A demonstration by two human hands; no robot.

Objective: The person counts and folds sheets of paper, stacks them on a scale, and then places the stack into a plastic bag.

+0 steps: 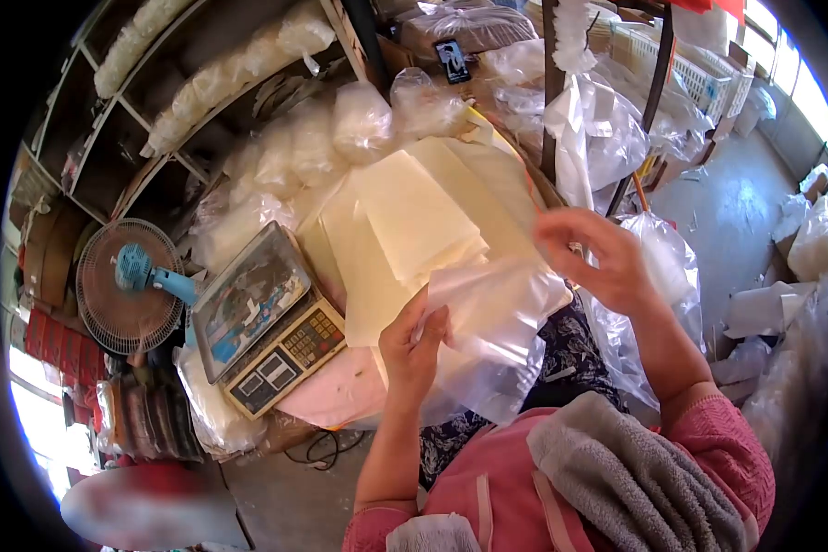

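My left hand (414, 342) grips a clear plastic bag (492, 308) at its left side, thumb on top. The bag spreads to the right over my lap and the table edge. My right hand (603, 262) is raised above the bag's right end, its fingers bent and a gap showing by the thumb. It is slightly blurred, and I see nothing in it. Just beyond my left hand, a stack of cream-coloured sheets or flat bags (414, 212) lies on larger cream sheets (340, 248).
A digital scale (290, 354) with a littered tray stands left of the stack, beside a fan (129, 285). Filled plastic bags (363, 120) line the table's back. A phone (452, 61) is propped behind them. Clear bags (662, 258) hang at the right. Shelves (120, 101) rise at the left.
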